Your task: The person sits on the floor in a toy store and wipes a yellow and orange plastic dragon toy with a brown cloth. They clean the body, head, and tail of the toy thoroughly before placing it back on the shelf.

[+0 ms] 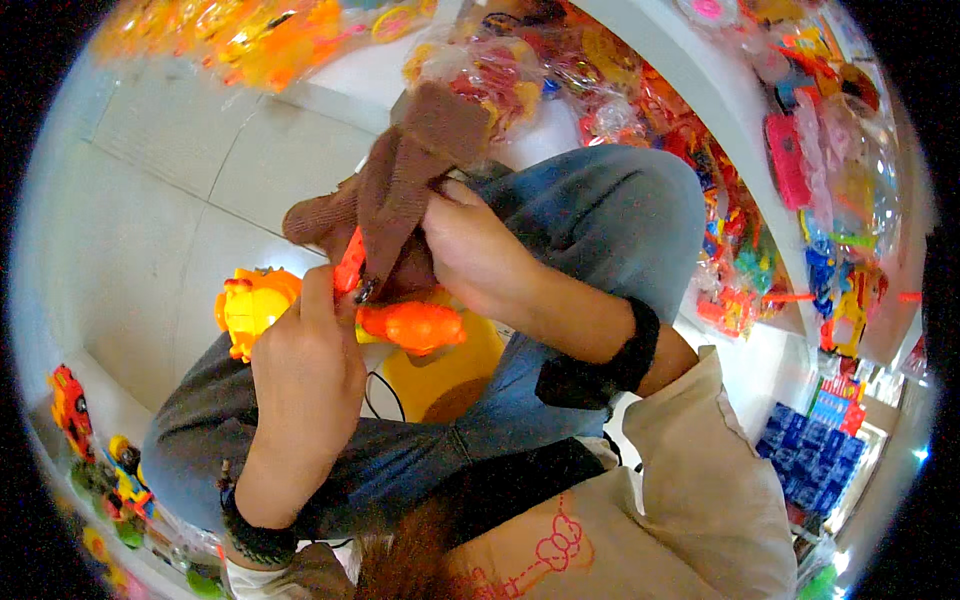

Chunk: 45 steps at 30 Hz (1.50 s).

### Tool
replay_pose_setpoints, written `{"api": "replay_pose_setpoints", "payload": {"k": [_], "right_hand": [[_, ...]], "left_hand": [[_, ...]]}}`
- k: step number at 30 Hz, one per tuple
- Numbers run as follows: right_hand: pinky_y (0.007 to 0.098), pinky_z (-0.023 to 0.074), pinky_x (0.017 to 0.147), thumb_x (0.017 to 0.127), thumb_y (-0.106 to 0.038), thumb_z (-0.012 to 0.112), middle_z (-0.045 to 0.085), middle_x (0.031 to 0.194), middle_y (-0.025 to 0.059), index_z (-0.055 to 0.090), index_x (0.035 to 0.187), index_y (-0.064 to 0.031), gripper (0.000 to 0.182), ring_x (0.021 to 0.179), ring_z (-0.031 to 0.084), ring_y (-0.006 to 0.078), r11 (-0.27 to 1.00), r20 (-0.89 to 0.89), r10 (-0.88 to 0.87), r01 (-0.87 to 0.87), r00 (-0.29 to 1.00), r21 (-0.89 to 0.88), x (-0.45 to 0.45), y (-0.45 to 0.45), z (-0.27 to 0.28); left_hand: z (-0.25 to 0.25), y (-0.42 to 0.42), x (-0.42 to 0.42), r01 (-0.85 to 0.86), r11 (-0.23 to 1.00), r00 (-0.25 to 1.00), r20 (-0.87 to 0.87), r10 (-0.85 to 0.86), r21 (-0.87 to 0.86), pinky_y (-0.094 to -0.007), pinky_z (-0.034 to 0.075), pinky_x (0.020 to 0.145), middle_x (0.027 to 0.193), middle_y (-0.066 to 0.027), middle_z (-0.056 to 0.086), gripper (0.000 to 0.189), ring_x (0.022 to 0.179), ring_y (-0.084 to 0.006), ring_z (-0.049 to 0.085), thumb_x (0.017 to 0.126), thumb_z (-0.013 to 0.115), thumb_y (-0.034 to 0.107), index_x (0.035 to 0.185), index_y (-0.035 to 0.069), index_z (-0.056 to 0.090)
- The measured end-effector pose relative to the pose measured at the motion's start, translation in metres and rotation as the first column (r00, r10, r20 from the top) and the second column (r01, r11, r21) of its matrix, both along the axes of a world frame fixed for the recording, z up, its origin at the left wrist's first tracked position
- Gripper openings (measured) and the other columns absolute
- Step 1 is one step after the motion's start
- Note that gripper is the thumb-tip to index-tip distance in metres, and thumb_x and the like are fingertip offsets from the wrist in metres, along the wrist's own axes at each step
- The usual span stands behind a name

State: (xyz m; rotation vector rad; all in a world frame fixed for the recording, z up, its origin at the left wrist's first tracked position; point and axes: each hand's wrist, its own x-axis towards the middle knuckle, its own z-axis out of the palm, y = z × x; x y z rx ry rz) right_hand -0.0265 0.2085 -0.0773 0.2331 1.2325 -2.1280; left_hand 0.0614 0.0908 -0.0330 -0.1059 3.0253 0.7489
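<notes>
My left hand (311, 367) grips a bright plastic toy. Its yellow and orange figure-like end (259, 307) sticks out on the left of the fist, and an orange lobed part (412, 327) sticks out on the right. A narrow red-orange piece (349, 262) rises above the fingers against the cloth. In my right hand (476, 251) is a bunched brown ribbed knit cloth (390, 195), which hangs down over the top of the toy. Folds of the cloth hide my right fingertips, and my left fist covers the middle of the toy.
My bent knees (622, 217) frame the work. Under the toy lies a yellow rounded surface (442, 375). Bagged toys (495, 75) fill shelves ahead and to the right (847, 180). Orange toys (255, 37) lie at upper left, a red toy car (71, 409) at far left. Tiled floor (172, 157) shows on the left.
</notes>
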Motion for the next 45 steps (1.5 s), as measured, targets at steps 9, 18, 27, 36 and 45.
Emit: {"api": "replay_pose_setpoints", "payload": {"k": [9, 18, 27, 36, 45], "right_hand": [[0.0281, 0.0439, 0.073, 0.084, -0.02, 0.048, 0.055, 0.088, 0.0033, 0.051, 0.092, -0.0078, 0.015, 0.081, 0.053, 0.013, 0.973, -0.137, -0.169, 0.143, 0.976, -0.181, -0.035, 0.01, 0.03], [0.0268, 0.042, 0.079, 0.084, -0.022, 0.049, 0.053, 0.099, 0.0057, 0.043, 0.11, -0.0045, 0.032, 0.091, 0.05, 0.0128, 0.998, -0.104, 0.058, -0.054, 0.993, 0.044, 0.01, -0.03, -0.037], [0.0287, 0.0431, 0.062, 0.083, -0.018, 0.047, 0.055, 0.077, 0.0038, 0.052, 0.088, -0.005, 0.014, 0.07, 0.053, 0.0141, 0.945, -0.151, -0.286, 0.251, 0.946, -0.21, -0.04, 0.0, 0.036], [0.0357, 0.0446, 0.071, 0.077, -0.018, 0.049, 0.06, 0.082, 0.0144, 0.052, 0.095, 0.0005, 0.026, 0.077, 0.057, 0.0236, 0.999, -0.372, 0.047, -0.045, 0.927, 0.012, -0.003, -0.029, -0.01], [0.0293, 0.0429, 0.068, 0.083, -0.02, 0.048, 0.055, 0.088, 0.0059, 0.049, 0.101, -0.0039, 0.024, 0.077, 0.051, 0.0137, 0.994, -0.408, -0.11, 0.093, 0.906, -0.062, -0.039, -0.005, 0.021]], "left_hand": [[-0.002, 0.007, 0.004, 0.034, 0.999, 0.999, -0.007, -0.033, 0.024, -0.0441, 0.041, 0.049, 0.065, -0.0204, 0.054, 0.02, 0.058, -0.0372, 0.054, 0.08, 0.049, 0.007, 0.098, 0.0, 0.044], [-0.01, -0.002, -0.002, -0.023, 1.0, 1.0, 0.009, 0.023, -0.004, -0.0471, 0.038, 0.051, 0.068, -0.0236, 0.053, 0.012, 0.063, -0.0419, 0.052, 0.082, 0.045, 0.007, 0.092, 0.0, 0.043], [0.006, 0.012, -0.003, -0.002, 0.985, 1.0, 0.004, 0.002, 0.17, -0.043, 0.039, 0.052, 0.07, -0.0231, 0.053, 0.012, 0.066, -0.0413, 0.052, 0.082, 0.042, 0.005, 0.092, -0.001, 0.044], [-0.013, -0.005, -0.004, -0.026, 0.994, 1.0, -0.003, 0.027, 0.107, -0.0412, 0.04, 0.052, 0.07, -0.0237, 0.053, 0.011, 0.066, -0.0407, 0.053, 0.081, 0.042, 0.002, 0.092, 0.0, 0.044], [0.001, 0.004, 0.005, 0.002, 0.997, 0.999, -0.044, 0.002, 0.083, -0.0401, 0.04, 0.048, 0.064, -0.0188, 0.054, 0.012, 0.059, -0.0345, 0.055, 0.084, 0.042, 0.009, 0.091, 0.0, 0.045]]}}
